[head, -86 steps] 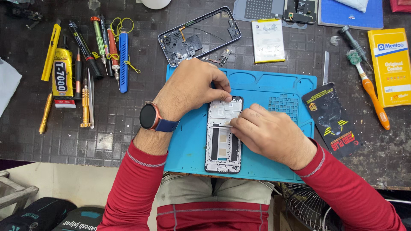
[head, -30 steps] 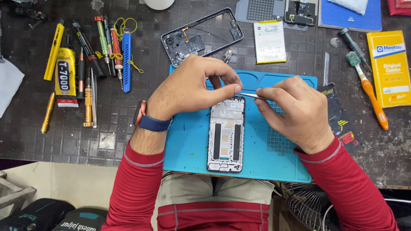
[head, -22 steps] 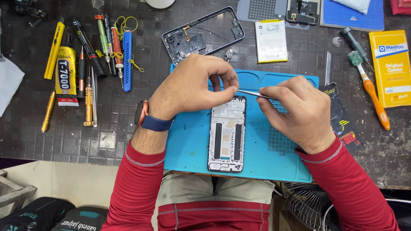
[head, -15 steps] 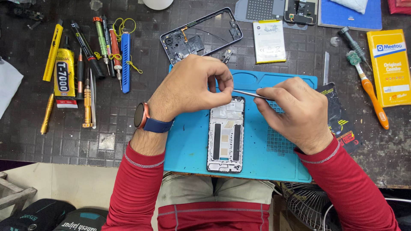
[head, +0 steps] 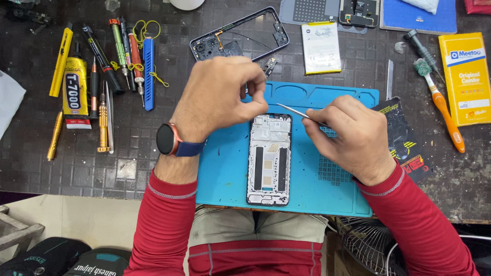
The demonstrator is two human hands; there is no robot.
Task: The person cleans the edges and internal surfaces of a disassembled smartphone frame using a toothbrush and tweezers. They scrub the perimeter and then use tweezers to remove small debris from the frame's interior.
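Pinching something too small to tell in my left hand (head: 220, 97), lifted since a moment ago | right hand (head: 353, 135) gripping tweezers (head: 299, 113), tips toward that pinch | phone frame (head: 269, 158) lies free on blue mat (head: 225, 174), unmoved.

The left hand (head: 220, 94) is hovering with fingers curled together, and the right hand (head: 353, 138) is pinching closed, both in red sleeves.

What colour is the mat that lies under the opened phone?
The mat is light blue, seen best in the head view, under the opened phone.
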